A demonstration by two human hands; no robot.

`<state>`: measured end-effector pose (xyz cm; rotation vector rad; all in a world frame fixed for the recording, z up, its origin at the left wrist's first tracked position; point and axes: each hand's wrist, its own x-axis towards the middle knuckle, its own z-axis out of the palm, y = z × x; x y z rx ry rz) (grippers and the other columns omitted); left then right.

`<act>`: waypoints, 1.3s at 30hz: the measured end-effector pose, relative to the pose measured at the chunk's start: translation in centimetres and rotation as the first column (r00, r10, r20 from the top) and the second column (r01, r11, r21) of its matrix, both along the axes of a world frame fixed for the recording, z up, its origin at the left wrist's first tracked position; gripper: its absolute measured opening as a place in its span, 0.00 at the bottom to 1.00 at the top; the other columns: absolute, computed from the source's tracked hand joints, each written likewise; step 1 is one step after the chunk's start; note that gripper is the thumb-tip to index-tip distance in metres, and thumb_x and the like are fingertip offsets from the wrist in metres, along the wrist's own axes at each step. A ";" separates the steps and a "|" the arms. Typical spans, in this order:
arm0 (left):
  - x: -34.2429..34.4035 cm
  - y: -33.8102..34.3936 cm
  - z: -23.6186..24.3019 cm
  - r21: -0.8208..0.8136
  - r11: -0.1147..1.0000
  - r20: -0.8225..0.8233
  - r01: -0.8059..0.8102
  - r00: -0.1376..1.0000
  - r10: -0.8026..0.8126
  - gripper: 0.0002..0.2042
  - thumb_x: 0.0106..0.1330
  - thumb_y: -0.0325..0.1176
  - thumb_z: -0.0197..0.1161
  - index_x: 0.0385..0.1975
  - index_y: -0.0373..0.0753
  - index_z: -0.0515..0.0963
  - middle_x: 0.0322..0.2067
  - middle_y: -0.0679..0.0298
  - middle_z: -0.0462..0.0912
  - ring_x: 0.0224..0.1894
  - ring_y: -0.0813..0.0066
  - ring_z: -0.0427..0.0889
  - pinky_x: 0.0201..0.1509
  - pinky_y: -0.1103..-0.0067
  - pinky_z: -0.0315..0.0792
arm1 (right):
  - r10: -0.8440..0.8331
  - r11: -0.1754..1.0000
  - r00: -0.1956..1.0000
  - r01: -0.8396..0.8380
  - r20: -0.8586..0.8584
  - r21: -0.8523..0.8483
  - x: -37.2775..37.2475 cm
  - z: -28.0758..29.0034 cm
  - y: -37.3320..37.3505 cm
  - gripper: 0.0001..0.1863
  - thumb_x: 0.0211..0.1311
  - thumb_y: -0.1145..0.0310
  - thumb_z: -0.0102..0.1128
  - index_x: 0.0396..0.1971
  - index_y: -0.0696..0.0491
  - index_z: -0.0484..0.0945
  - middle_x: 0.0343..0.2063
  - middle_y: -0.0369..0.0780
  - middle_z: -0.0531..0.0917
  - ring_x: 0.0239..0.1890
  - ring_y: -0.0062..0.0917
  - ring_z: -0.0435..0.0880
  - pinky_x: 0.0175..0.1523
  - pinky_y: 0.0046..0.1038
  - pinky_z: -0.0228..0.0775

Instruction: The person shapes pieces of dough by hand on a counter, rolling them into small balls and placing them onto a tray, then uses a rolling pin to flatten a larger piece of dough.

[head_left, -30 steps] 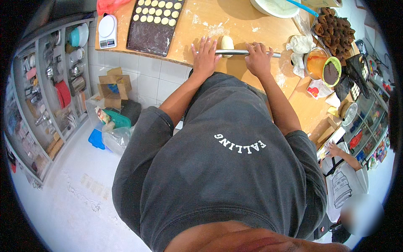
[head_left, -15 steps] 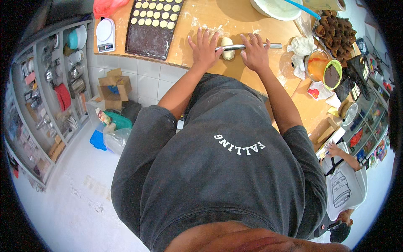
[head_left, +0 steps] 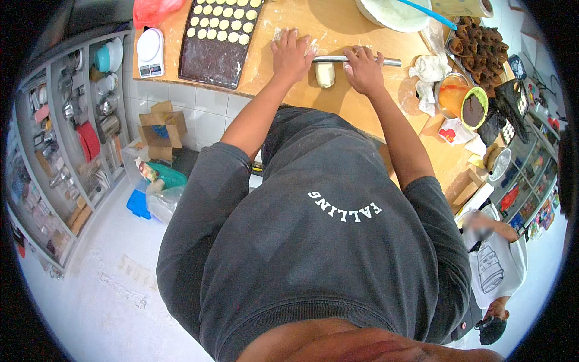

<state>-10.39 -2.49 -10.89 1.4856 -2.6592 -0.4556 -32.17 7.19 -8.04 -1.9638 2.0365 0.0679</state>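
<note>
A metal rolling pin [head_left: 330,59] lies across the far end of a pale dough piece [head_left: 325,76] on the floury wooden table [head_left: 274,30]. My left hand [head_left: 292,59] is over the pin's left end, its fingers reaching past it. Toward the pin's other end, my right hand [head_left: 363,71] has its fingers bent over the bar, and the tip sticks out beyond it. Most of the dough shows on my side of the pin. Left of my hands is a dark baking tray [head_left: 209,60] with rows of small yellow scalloped dough rounds.
A digital scale [head_left: 150,53] stands at the table's left. At the back is a white bowl [head_left: 395,17] with a blue-handled tool. Brown egg trays [head_left: 479,51], a crumpled white cloth [head_left: 429,67] and an orange container [head_left: 452,95] crowd the right. Another person [head_left: 497,259] is at lower right.
The rolling pin has moved away from me, from the dough's middle to its far end. Both hands moved with it, and more of the dough's near part shows.
</note>
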 end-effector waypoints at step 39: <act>6.5 14.7 3.4 0.161 0.963 0.016 0.215 0.975 -0.221 0.31 0.72 0.44 0.51 0.71 0.37 0.55 0.74 0.50 0.49 0.76 0.51 0.45 0.76 0.54 0.43 | -0.014 0.992 1.000 0.017 0.024 -0.126 3.1 -0.4 15.5 0.32 0.66 0.62 0.55 0.70 0.37 0.61 0.73 0.30 0.59 0.75 0.31 0.52 0.74 0.53 0.43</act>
